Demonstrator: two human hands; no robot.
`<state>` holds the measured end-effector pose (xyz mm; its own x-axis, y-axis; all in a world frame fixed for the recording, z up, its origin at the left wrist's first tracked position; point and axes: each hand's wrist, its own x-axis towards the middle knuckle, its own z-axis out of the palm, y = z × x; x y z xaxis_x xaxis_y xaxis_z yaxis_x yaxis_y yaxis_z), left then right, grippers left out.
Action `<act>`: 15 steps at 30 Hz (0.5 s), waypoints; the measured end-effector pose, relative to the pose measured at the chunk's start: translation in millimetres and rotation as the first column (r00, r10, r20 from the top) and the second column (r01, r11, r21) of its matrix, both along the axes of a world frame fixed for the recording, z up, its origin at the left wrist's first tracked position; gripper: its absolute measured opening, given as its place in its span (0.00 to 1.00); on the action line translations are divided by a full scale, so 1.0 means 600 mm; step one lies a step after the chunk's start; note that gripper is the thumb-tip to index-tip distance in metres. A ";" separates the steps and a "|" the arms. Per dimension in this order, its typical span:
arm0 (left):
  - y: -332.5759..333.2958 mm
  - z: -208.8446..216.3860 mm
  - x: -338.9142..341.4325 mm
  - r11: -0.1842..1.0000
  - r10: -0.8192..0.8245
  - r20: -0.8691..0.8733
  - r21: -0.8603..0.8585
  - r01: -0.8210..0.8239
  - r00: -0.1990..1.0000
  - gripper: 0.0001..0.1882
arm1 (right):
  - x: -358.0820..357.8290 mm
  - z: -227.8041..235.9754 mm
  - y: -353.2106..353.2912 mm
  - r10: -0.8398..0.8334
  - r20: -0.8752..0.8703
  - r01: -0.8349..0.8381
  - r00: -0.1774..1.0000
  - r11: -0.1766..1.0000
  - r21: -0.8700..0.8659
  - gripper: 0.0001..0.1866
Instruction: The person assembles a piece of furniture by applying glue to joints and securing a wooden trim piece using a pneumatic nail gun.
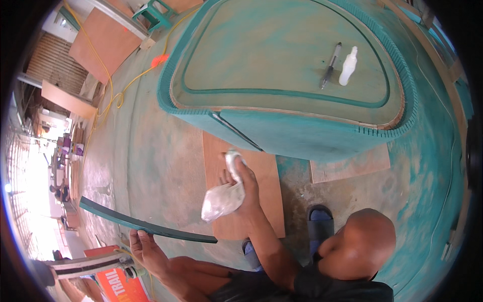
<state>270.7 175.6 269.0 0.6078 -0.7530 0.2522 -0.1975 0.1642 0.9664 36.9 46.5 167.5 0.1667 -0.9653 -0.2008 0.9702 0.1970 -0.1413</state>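
Observation:
My left hand (147, 250) pinches a long, slightly curved teal strip (151, 228) near its middle, at the lower left. My right hand (246, 189) is closed around a crumpled, whitish, shiny plastic bag (221, 202), raised in the middle of the view. Motion blurs the bag, so what is inside cannot be made out. Beyond this hand stands a large teal wooden cabinet body (302, 132) with rounded corners and rows of slits along its bent edge. On its top lie a grey and black pen (330, 66) and a small white bottle (348, 67).
Plywood pieces (244, 221) (352, 163) lie on the stained floor under and before the cabinet. A yellow hose (121, 95) runs along the left. Wood panels (103, 43) and a green stool (153, 16) stand farther back. My slippered foot (321, 229) is nearby.

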 end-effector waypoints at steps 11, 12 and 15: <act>0.034 0.020 -0.001 0.997 -0.012 -0.021 -0.080 0.010 1.000 0.15 | 0.000 -0.176 0.016 -0.147 -0.340 0.228 0.929 0.950 0.211 0.20; 0.033 0.024 -0.002 0.996 -0.041 -0.016 -0.075 0.040 0.999 0.15 | 0.005 -0.186 0.015 -0.100 -0.466 0.246 0.879 0.933 0.263 0.19; 0.022 0.033 -0.017 0.998 -0.034 0.051 -0.048 0.036 0.998 0.15 | 0.020 -0.214 0.011 -0.027 -0.685 0.299 0.728 0.912 0.282 0.15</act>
